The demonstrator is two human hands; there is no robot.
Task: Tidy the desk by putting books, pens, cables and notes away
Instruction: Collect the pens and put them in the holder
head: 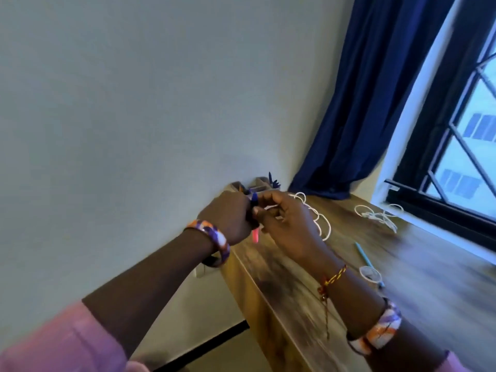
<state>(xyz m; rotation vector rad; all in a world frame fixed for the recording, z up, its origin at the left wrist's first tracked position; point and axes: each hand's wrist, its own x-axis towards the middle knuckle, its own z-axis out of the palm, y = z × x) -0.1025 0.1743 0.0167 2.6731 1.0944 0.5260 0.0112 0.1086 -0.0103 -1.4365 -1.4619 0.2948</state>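
My left hand [229, 218] grips a small bundle of pens [255, 232]; a blue tip shows above the fist and a pink end below it. My right hand [287, 224] meets it, fingers pinching at the same pens, with a looped white cable [322, 224] lying on the desk just behind it. A wooden desk organiser [261, 183] with blue pens in it stands by the wall beyond both hands. A blue pen [365, 256] lies on the wooden desk [429, 277] to the right.
Another tangled white cable [381, 216] lies near the window sill. A small white cable loop [370, 273] sits by the blue pen. A dark blue curtain [362, 103] hangs at the desk's far corner. The desk's left edge drops off below my arms.
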